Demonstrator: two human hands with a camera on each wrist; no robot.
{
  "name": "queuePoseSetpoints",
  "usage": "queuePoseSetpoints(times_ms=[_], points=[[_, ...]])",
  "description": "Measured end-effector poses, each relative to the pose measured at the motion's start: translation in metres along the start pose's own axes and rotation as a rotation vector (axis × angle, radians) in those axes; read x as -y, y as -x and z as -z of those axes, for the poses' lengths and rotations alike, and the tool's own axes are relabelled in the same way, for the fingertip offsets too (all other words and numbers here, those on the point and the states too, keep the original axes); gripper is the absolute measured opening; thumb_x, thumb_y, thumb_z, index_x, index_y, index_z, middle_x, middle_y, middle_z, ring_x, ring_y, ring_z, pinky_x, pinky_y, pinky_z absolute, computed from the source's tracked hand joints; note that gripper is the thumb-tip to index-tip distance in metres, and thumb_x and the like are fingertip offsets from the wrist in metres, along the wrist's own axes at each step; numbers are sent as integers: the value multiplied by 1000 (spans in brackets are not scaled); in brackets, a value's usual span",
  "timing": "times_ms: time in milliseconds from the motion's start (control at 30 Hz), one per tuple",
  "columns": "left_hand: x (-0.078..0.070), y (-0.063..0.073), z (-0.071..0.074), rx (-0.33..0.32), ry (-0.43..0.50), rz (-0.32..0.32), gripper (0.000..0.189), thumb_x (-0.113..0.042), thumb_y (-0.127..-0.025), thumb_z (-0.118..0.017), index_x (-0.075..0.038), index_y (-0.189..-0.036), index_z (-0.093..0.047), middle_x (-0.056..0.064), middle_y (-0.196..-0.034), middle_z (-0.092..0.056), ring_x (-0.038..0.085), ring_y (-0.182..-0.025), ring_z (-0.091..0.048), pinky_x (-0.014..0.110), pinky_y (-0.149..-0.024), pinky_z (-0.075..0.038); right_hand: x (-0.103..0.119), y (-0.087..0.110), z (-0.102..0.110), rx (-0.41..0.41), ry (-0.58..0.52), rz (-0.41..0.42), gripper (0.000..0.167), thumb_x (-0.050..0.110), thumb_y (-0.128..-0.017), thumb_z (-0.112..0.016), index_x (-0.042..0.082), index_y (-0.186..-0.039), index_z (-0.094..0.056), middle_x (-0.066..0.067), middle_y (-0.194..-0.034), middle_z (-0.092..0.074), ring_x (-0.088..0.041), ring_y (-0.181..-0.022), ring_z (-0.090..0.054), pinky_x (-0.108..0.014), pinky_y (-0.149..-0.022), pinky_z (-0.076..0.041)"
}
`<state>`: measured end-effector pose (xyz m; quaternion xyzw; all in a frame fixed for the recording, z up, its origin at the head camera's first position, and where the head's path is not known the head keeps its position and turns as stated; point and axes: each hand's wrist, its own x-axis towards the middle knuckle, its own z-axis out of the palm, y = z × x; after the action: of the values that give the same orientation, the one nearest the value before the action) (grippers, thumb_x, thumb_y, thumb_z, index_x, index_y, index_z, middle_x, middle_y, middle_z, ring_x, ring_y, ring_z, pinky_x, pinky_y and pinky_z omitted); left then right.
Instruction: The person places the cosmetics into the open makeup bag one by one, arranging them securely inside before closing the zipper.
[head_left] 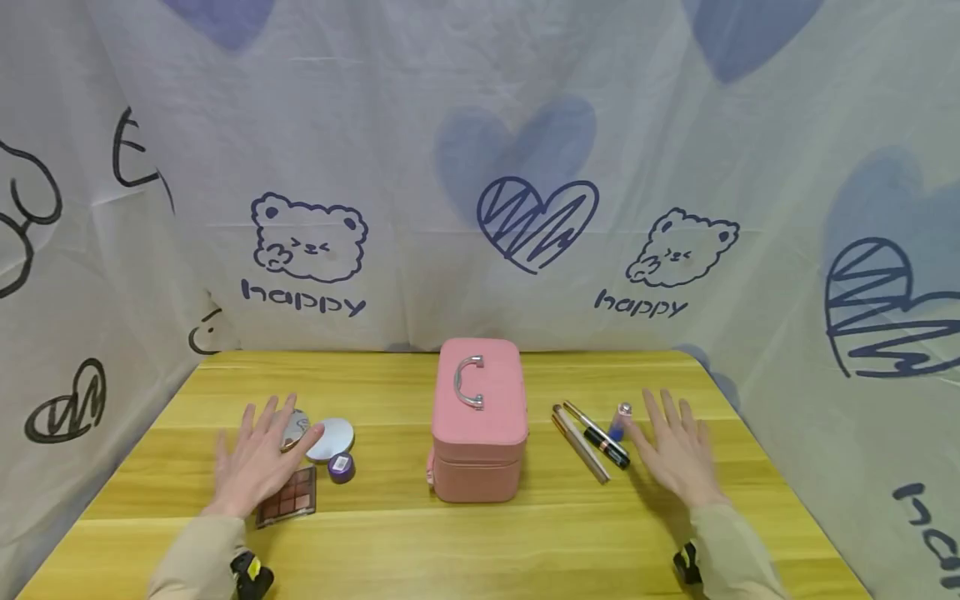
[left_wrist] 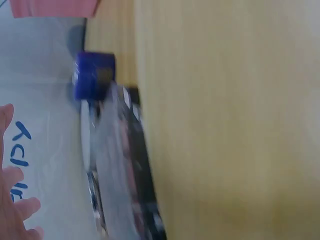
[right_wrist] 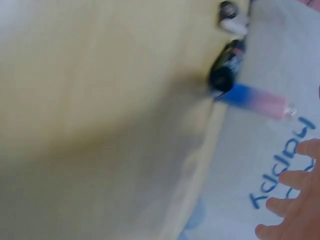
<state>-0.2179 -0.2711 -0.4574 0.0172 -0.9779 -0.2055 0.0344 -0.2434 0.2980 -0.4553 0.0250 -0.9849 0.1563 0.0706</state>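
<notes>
My left hand (head_left: pixel 258 462) and right hand (head_left: pixel 678 458) are empty, fingers spread wide; the pink case (head_left: pixel 480 417) stands closed between them, palette (head_left: pixel 291 497) and tubes (head_left: pixel 582 451) outside it on the table (head_left: pixel 450 550), none picked up.

Beige sleeves (head_left: pixel 197 557) end beside black wrist-worn devices (head_left: pixel 255 582), the left bearing yellow.

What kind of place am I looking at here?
Probably a curtained-off indoor tabletop workspace: printed cloth hangs around a wood-grain table, which holds a pink case and what looks like makeup, including a palette.
</notes>
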Motion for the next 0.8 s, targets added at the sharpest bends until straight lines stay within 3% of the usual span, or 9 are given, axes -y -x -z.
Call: queuePoseSetpoints(times_ms=[367, 633, 800], points=[[-36, -6, -6, 21, 146, -26, 87, -66, -101, -34, -11, -163, -12, 27, -166, -13, 58, -150, -5, 79, -113, -3, 43, -9, 3, -74, -121, 79, 73, 53, -107, -30, 3, -160, -22, -31, -165, -15, -56, -150, -12, -73, -118, -9], [-63, -8, -20, 12, 281, -53, 82, -62, -103, -36, -12, -163, -11, 21, -169, -11, 50, -154, -2, 73, -118, 2, 75, -8, 0, -85, -253, 114, 66, 47, -109, -33, 3, -158, -28, -29, -165, -19, -52, -151, -15, -69, -120, -10], [-84, -8, -29, -4, 348, -74, 79, -60, -103, -36, -13, -163, -13, 18, -169, -14, 45, -156, -3, 69, -121, 1, 98, -5, -1, -123, -315, 153, 61, 43, -108, -38, 5, -155, -36, -27, -163, -27, -50, -149, -25, -67, -120, -17]])
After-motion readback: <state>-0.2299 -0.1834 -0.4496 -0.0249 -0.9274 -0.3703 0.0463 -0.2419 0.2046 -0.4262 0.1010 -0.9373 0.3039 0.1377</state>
